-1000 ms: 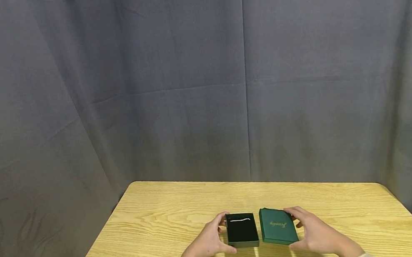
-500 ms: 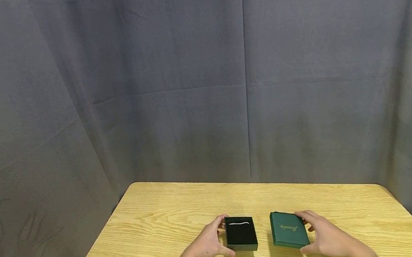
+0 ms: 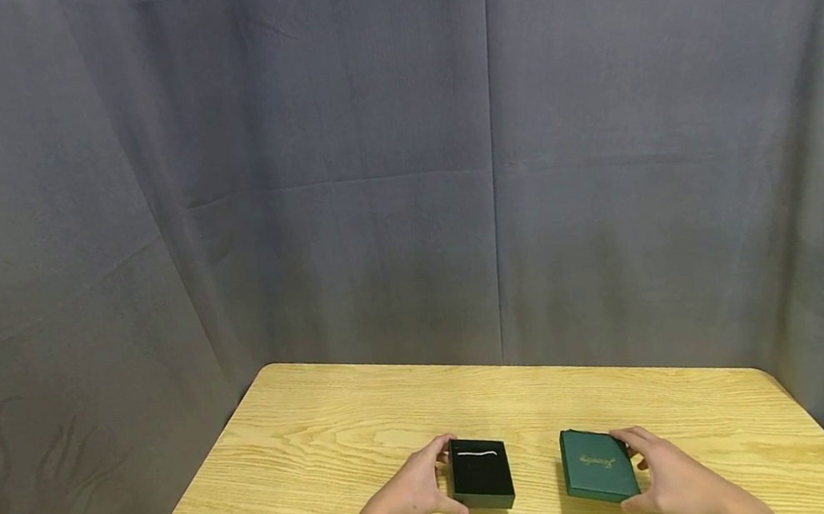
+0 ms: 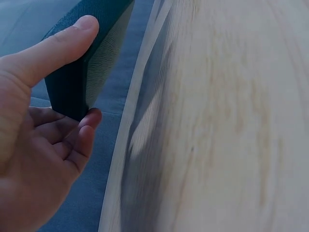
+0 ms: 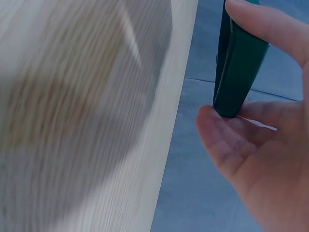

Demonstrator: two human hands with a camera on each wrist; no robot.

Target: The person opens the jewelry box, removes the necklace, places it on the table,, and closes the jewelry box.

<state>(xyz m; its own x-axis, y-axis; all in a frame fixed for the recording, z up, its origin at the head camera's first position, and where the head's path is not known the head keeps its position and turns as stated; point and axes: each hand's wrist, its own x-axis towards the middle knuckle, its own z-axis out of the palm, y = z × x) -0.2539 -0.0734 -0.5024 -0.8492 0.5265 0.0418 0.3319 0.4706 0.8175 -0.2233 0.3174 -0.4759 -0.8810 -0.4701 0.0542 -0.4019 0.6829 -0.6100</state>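
Note:
My left hand (image 3: 419,487) grips the base of a green jewelry box (image 3: 485,501) by its left side, thumb at the near edge and fingers at the far one. Inside the base a thin silvery chain, perhaps a bracelet (image 3: 476,454), lies across the black lining (image 3: 482,476). To the right, my right hand (image 3: 672,477) holds the green box lid (image 3: 598,465), which has gold lettering on top, between thumb and fingers at its right side. In the left wrist view the base (image 4: 72,87) appears above the tabletop; the right wrist view shows the lid (image 5: 241,67) likewise raised.
Beneath both parts lies a light wood-grain table (image 3: 368,412). A grey curtain (image 3: 377,210) hangs behind it and along its left side.
The right hand has carried the lid right and slightly nearer, widening the gap to the base. The left hand and base have come slightly nearer and a little left.

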